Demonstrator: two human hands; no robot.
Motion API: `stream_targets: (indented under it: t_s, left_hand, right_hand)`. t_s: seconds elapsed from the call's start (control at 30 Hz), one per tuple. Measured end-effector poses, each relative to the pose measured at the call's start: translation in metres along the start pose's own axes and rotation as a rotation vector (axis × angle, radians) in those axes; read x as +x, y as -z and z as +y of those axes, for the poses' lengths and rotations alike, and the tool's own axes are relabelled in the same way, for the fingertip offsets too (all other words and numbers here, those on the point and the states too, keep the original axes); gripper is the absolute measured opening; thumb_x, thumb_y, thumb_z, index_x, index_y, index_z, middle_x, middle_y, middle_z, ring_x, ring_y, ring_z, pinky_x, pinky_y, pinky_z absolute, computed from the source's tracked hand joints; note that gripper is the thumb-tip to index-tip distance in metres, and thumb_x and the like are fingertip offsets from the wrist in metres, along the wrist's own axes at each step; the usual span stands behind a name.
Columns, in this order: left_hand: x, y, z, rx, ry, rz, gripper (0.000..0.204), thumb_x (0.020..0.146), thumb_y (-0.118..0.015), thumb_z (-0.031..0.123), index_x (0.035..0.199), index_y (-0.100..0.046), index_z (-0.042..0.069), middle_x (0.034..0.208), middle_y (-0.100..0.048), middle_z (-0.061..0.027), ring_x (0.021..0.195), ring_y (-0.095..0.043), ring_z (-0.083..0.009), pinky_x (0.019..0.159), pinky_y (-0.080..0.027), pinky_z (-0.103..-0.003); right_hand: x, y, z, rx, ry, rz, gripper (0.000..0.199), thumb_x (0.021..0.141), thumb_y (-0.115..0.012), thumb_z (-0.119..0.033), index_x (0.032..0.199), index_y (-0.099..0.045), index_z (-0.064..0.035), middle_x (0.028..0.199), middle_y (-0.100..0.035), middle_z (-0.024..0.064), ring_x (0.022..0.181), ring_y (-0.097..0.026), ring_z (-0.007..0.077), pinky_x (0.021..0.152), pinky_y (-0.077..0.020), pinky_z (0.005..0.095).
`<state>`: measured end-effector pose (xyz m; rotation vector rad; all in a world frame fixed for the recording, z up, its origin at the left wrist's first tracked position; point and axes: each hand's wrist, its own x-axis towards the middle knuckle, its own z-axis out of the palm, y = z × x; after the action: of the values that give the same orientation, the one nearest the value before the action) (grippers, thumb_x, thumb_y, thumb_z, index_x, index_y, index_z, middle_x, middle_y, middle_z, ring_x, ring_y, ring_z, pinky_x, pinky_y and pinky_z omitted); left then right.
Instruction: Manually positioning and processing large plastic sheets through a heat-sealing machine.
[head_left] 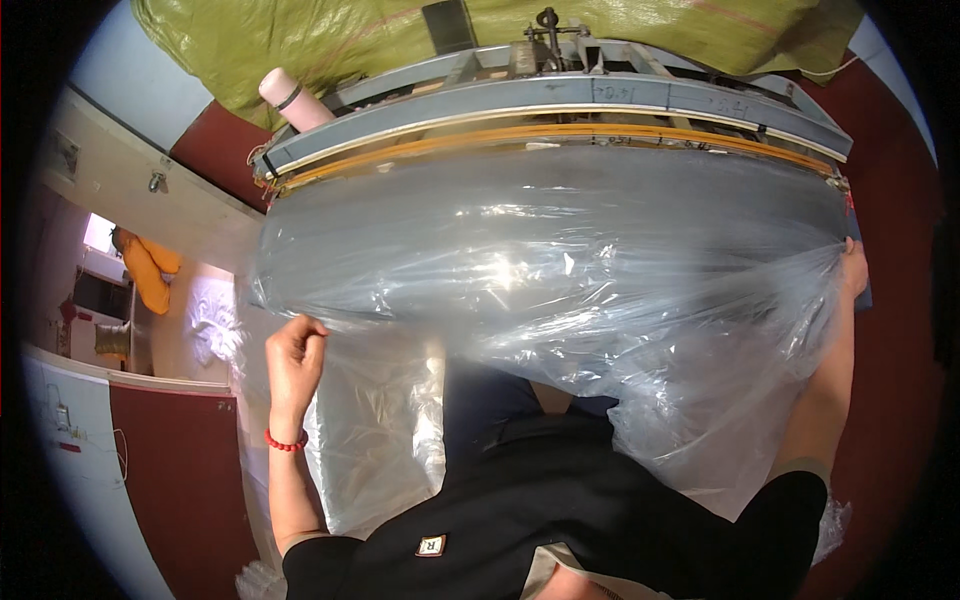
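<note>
A wide sheet of clear plastic film [560,225] stretches across in front of me, shiny and creased, over a long grey surface. My left hand [293,362], with a red bead bracelet [286,441] at the wrist, is closed at the film's near left corner, fingers pinched together. At the far right, my right hand [854,268] grips the film's edge, which bunches into folds running toward it. Loose film drapes down over my lap, and a panel of it hangs beside my left forearm. The fingertips of my right hand are partly hidden.
Beyond the film runs a long grey metal frame [560,97] with an orange strip [560,132] along it and a metal mechanism [550,40] on top. A pink bottle [296,98] leans at its left end. Behind hangs a green-yellow sheet [330,35]. An open doorway is at left.
</note>
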<state>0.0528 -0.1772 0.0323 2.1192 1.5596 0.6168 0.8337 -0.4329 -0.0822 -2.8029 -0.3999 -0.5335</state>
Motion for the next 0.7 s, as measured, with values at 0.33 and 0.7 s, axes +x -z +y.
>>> stream_targets:
  t_s: [0.33, 0.7]
  left_hand:
    - [-0.06, -0.214, 0.029, -1.197, 0.289, -0.553, 0.039, 0.086, -0.053, 0.029, 0.106, -0.049, -0.005, 0.103, -0.054, -0.0139, 0.099, -0.049, -0.0196, 0.084, -0.039, -0.035]
    - [0.024, 0.03, 0.044, 0.235, -0.249, -0.42, 0.021, 0.064, -0.061, -0.001, 0.084, -0.06, 0.004, 0.071, -0.059, -0.0154, 0.064, -0.061, -0.0235, 0.058, -0.047, -0.03]
  right_hand:
    - [-0.007, 0.0, -0.017, 0.028, 0.001, 0.016, 0.042, 0.09, -0.032, -0.043, 0.1, -0.053, -0.008, 0.096, -0.058, 0.0192, 0.09, -0.053, 0.0399, 0.07, -0.0412, 0.048]
    - [0.007, -0.012, 0.006, -0.016, 0.067, 0.018, 0.038, 0.09, -0.035, -0.041, 0.1, -0.053, -0.0091, 0.095, -0.057, 0.0197, 0.089, -0.052, 0.041, 0.068, -0.0413, 0.0484]
